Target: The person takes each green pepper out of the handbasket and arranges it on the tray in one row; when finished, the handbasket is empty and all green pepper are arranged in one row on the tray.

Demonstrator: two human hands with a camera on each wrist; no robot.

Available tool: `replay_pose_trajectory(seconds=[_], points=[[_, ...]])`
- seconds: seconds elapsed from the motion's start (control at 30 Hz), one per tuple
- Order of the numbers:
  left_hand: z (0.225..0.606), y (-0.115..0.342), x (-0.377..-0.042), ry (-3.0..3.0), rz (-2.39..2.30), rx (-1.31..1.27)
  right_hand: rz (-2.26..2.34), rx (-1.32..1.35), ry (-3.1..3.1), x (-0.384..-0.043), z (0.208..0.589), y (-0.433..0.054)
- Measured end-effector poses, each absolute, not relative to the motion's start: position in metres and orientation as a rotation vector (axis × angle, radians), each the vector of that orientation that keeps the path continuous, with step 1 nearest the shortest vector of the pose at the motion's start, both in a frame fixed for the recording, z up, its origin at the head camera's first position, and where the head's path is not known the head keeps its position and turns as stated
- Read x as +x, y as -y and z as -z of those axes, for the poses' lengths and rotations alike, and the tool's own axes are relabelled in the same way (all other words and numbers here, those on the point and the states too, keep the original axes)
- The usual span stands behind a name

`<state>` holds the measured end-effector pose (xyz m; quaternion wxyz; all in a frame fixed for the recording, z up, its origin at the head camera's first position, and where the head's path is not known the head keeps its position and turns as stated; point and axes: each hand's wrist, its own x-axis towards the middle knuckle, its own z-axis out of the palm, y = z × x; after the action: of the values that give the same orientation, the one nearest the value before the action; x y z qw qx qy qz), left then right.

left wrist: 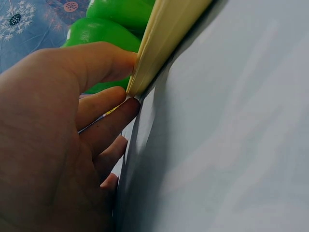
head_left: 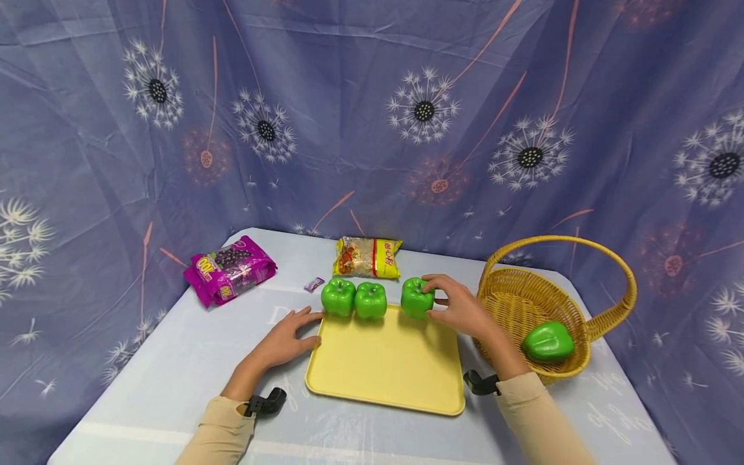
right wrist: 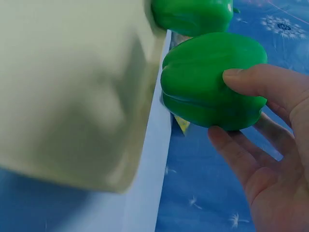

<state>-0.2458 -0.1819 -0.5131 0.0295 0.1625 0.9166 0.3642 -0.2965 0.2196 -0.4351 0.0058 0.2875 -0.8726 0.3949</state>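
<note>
A green bell pepper is gripped between the thumb and fingers of my right hand, upright near the back right of a yellow tray. In the right wrist view the held pepper appears just off the tray's edge. Two more bell peppers, a left one and a right one, stand side by side at the tray's back left. My left hand touches the tray's left rim with thumb and fingertips, its fingers mostly straight.
To the right stands a wicker basket with a tall handle and another bell pepper inside. A purple grape-print bag lies at the left. Toward the back are a yellow food packet and a small purple wrapped sweet.
</note>
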Motion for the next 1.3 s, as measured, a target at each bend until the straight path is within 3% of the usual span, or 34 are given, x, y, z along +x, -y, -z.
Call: replay_pose_trajectory(seconds=[1.3], points=[[0.514, 0.182, -0.247, -2.829, -1.14, 0.542, -1.327, 0.857, 2.797, -0.307, 0.456, -0.192]])
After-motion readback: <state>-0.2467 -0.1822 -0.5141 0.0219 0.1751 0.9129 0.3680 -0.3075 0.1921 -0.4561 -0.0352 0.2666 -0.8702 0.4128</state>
